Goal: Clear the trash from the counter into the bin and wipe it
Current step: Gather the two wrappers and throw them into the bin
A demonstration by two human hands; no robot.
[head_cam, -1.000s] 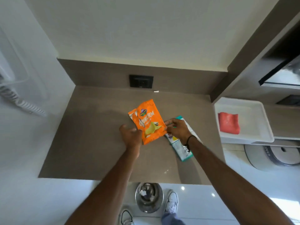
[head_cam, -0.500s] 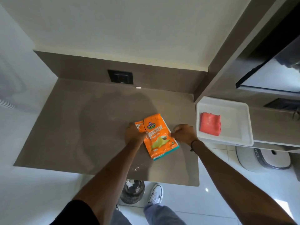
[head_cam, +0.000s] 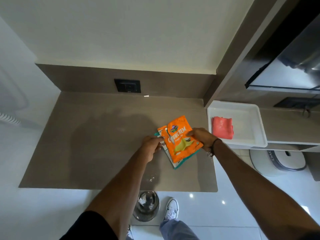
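An orange snack packet [head_cam: 181, 138] lies stacked on a white-and-teal wrapper [head_cam: 174, 164] near the right side of the brown counter [head_cam: 97, 135]. My left hand [head_cam: 151, 147] pinches the stack's left edge. My right hand [head_cam: 201, 137] grips the orange packet's right edge. Below the counter's front edge stands a round steel bin [head_cam: 146, 206] on the floor, with crumpled trash inside. A red cloth [head_cam: 222, 128] lies in a white tray [head_cam: 251, 122] to the right.
A black wall socket [head_cam: 127, 85] sits on the backsplash, with a small white scrap [head_cam: 146, 96] below it. A few crumbs [head_cam: 151, 178] lie near the counter's front edge. A round white appliance [head_cam: 284, 161] stands on the floor at right. My shoe [head_cam: 171, 207] is beside the bin.
The orange packet has been slid over the teal wrapper so both are stacked. Both hands now hold the stack's edges. The view has shifted left and right between frames.
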